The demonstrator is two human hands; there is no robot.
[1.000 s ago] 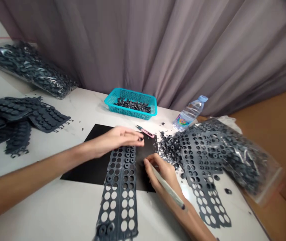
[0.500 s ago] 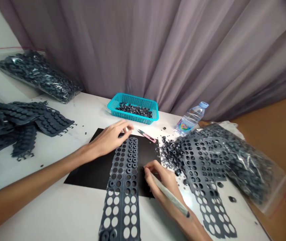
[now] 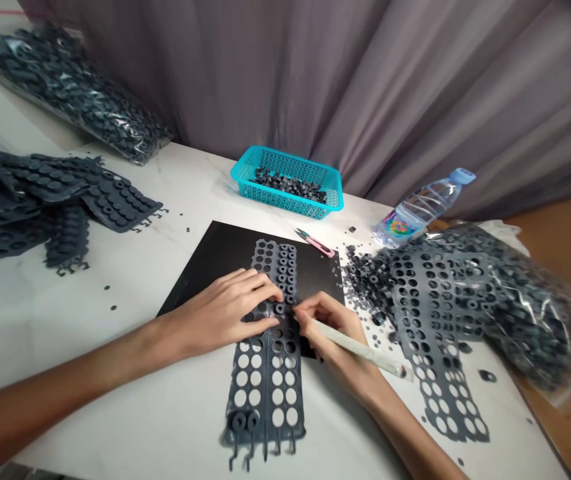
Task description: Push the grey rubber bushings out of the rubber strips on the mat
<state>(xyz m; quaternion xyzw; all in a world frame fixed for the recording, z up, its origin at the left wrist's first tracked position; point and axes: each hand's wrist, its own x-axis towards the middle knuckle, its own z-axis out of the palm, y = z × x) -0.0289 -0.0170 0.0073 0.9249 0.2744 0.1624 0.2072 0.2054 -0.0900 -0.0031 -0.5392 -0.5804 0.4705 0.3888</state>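
Note:
A dark grey rubber sheet [image 3: 290,383] with rows of round holes lies lengthwise in front of me, its far part over a black mat [image 3: 200,257]. Small rubber rings still sit in some of its holes, mostly along the far right side. My left hand [image 3: 233,303] rests across the sheet, thumb and forefinger apart on either side of a rubber ring [image 3: 279,309]. In my right hand [image 3: 333,327] is a pen-like tool with a pale handle [image 3: 360,348]. Its tip, hidden by the fingers, is at the sheet's right edge near that ring.
Behind the mat stand a turquoise basket [image 3: 336,200] of small black parts and pink-handled thread snips [image 3: 318,244]. Loose parts [image 3: 368,273], another holed sheet [image 3: 418,320], a filled bag [image 3: 530,313] and a water bottle [image 3: 420,210] occupy the right. Rubber sheets [image 3: 60,180] and a bag [image 3: 75,87] lie left.
My left hand has come down from above the sheet's far end onto its middle. My right hand, with the tool, has moved in against the sheet's edge. The view has shifted.

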